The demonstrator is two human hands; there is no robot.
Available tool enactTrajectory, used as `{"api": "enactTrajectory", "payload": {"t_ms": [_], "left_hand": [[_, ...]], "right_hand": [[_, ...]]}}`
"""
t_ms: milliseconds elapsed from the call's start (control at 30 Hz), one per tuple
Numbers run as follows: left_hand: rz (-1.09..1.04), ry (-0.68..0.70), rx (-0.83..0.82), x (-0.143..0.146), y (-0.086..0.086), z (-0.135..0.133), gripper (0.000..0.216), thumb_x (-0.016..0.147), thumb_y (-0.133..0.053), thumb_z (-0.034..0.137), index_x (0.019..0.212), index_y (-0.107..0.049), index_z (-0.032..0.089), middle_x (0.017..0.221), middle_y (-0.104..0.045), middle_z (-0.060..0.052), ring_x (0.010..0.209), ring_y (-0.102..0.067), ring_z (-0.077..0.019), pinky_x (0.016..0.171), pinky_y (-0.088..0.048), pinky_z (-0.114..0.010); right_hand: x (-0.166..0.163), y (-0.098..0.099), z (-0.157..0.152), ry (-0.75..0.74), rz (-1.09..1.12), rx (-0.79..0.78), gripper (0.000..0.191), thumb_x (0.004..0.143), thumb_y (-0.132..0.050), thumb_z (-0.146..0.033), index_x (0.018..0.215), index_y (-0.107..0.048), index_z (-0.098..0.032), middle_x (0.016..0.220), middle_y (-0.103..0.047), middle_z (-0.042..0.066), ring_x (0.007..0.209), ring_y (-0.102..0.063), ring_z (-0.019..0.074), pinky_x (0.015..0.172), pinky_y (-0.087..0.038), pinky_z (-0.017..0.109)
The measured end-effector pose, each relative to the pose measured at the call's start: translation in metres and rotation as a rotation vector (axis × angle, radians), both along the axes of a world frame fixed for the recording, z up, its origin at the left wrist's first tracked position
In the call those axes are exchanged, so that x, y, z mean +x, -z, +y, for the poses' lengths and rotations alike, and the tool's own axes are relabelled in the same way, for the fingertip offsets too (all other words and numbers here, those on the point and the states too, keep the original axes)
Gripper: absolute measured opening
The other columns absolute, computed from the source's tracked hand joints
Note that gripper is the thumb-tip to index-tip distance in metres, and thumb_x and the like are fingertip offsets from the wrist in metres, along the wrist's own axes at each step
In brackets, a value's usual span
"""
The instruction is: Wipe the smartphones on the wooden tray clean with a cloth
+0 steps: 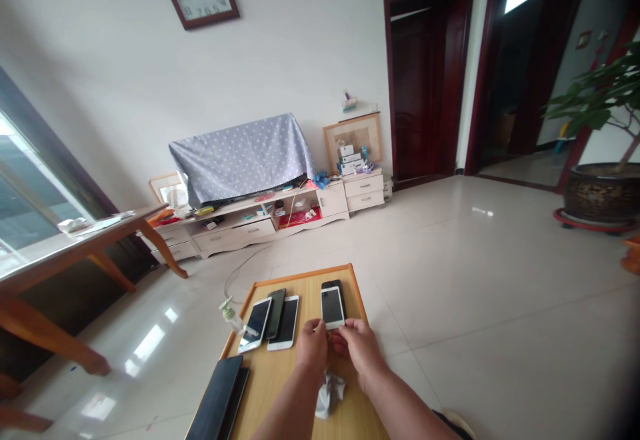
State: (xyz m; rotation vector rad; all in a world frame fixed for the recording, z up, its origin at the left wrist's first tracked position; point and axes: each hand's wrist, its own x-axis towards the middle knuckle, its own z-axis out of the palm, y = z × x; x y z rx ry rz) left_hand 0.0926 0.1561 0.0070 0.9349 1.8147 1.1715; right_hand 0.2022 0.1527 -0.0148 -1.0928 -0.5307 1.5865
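Observation:
On a small wooden table point(353, 287) lie several phones. My left hand point(311, 347) and my right hand point(357, 343) meet at the near end of a white phone point(332, 308), fingers curled and pinching its lower edge. That phone overlaps a black phone point(333, 285) behind it. To the left lie a white phone point(255, 324), a dark phone point(275, 312) and another white phone point(284, 323), side by side. A crumpled grey cloth point(330, 392) lies between my forearms. A black tablet or case point(217, 400) rests at the table's near left corner.
A small spray bottle point(230, 313) stands at the table's left edge. A low TV cabinet point(260, 223) with a cloth-covered screen point(243, 157) lines the far wall. A wooden table point(75, 247) stands left, a potted plant point(607, 180) right. Glossy floor tiles surround the table.

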Motion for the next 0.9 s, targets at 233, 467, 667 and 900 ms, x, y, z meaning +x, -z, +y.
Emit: {"api": "enactTrajectory", "payload": {"t_ms": [233, 467, 667, 900], "left_hand": [[-0.064, 0.005, 0.005, 0.002, -0.004, -0.002, 0.039, 0.076, -0.07, 0.043, 0.107, -0.072, 0.018, 0.07, -0.07, -0.003, 0.073, -0.068, -0.0217, 0.07, -0.052, -0.031], [-0.092, 0.033, 0.023, 0.001, 0.002, 0.0, 0.046, 0.075, -0.072, 0.043, 0.114, -0.07, 0.019, 0.085, -0.075, -0.006, 0.081, -0.07, -0.0222, 0.075, -0.052, -0.031], [-0.062, 0.046, 0.025, -0.003, 0.01, 0.002, 0.061, 0.073, -0.075, 0.048, 0.124, -0.065, 0.016, 0.088, -0.074, -0.006, 0.08, -0.069, -0.0209, 0.076, -0.051, -0.03], [0.028, 0.073, 0.076, -0.006, 0.02, -0.017, 0.055, 0.084, -0.062, 0.052, 0.123, -0.061, 0.014, 0.082, -0.07, -0.005, 0.076, -0.067, -0.0189, 0.069, -0.049, -0.028]], "right_hand": [[-0.001, -0.002, -0.001, -0.001, 0.013, 0.011, 0.05, 0.063, -0.081, -0.041, 0.104, -0.062, -0.021, 0.085, -0.077, 0.004, 0.081, -0.075, 0.0241, 0.068, -0.059, 0.031], [-0.003, -0.002, -0.001, 0.011, 0.016, 0.039, 0.057, 0.065, -0.079, -0.038, 0.116, -0.059, -0.02, 0.094, -0.076, 0.005, 0.089, -0.075, 0.0253, 0.075, -0.06, 0.033], [-0.002, -0.004, -0.004, 0.019, -0.039, 0.053, 0.057, 0.068, -0.077, -0.044, 0.117, -0.059, -0.021, 0.091, -0.076, 0.005, 0.089, -0.074, 0.0265, 0.075, -0.06, 0.034], [0.001, -0.012, -0.023, -0.009, -0.266, 0.142, 0.046, 0.075, -0.068, -0.06, 0.103, -0.064, -0.023, 0.093, -0.073, 0.005, 0.082, -0.069, 0.0228, 0.067, -0.054, 0.03]]}}
